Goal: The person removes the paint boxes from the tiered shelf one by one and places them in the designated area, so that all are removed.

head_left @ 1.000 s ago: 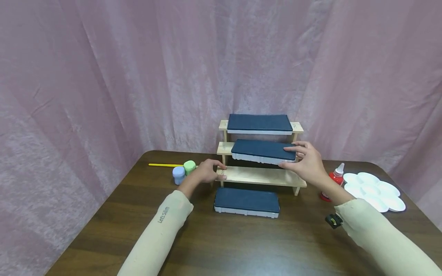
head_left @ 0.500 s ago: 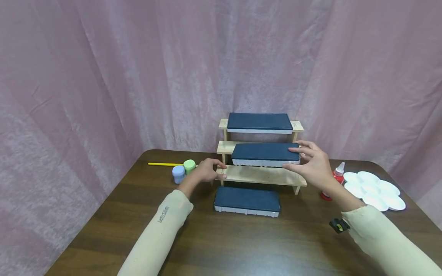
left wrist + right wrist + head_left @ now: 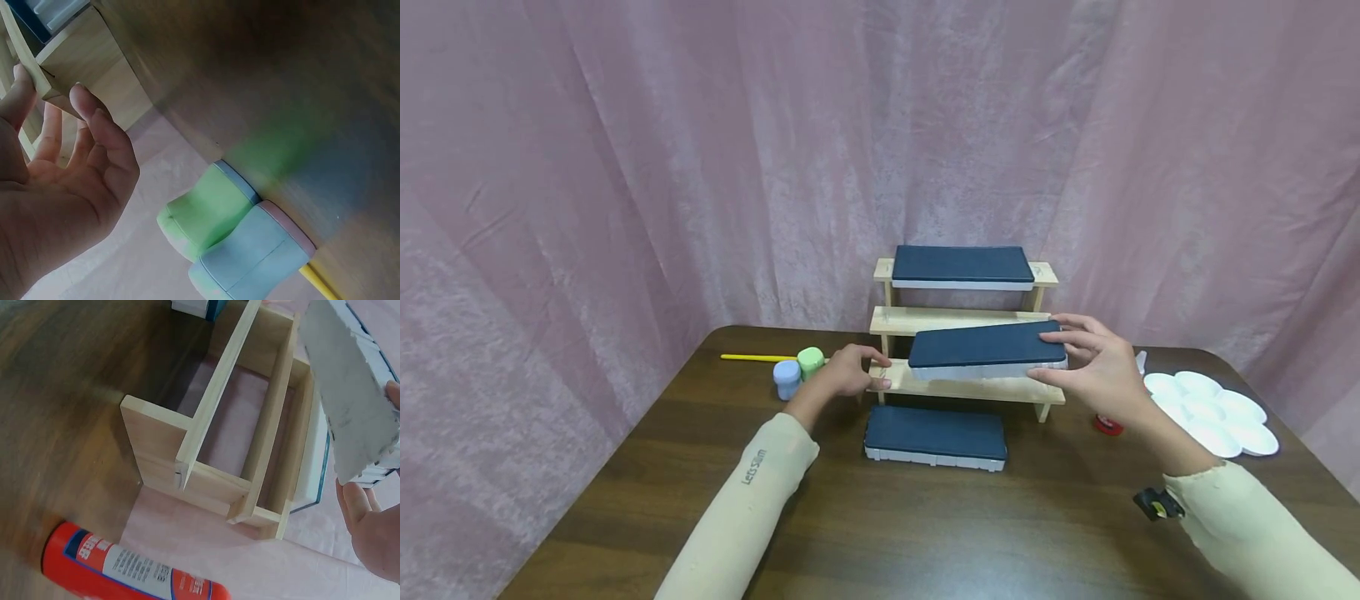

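Note:
A pale wooden three-step stand [image 3: 940,319] is on the table. My left hand [image 3: 848,371] grips the left end of its lowest step; in the left wrist view the thumb and fingers close around the board's corner. My right hand [image 3: 1101,367] holds a flat box [image 3: 973,346] with a dark blue top and white sides by its right end, thumb below and fingers on top. That box is tilted, right end higher, in front of the middle step. Its whitish underside shows in the right wrist view. A matching box [image 3: 962,264] lies on the top step, another [image 3: 934,435] on the table in front.
Left of the stand are a light-blue pot [image 3: 787,379], a green pot [image 3: 810,362] and a yellow stick [image 3: 752,358]. On the right lie a red bottle [image 3: 131,562], partly hidden by my hand in the head view, and a white flower-shaped palette [image 3: 1213,417]. A pink curtain hangs behind.
My right hand has drawn the box off the middle step, forward and slightly right, and its right end now tilts up. The left hand has stayed on the stand.

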The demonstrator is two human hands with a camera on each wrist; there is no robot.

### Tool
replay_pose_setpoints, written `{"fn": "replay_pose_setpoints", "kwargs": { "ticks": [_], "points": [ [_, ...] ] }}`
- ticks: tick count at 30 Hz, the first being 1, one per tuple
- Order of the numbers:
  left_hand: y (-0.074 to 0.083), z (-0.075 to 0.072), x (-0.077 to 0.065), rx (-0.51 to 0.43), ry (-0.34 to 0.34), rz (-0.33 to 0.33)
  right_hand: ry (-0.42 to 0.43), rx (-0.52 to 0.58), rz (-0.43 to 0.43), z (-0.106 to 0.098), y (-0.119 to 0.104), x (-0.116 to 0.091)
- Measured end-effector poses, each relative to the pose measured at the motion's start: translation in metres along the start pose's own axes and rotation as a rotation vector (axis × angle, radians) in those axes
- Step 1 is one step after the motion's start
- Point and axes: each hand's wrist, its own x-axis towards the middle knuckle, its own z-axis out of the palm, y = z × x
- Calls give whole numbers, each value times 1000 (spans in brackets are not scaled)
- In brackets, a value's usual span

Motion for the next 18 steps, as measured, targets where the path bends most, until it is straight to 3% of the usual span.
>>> {"fn": "replay_pose_setpoints", "kwargs": {
  "ticks": [18],
  "points": [
    [0, 2, 1, -16, 12, 10, -2, -14, 10, -35, -1, -20]
  ]
}}
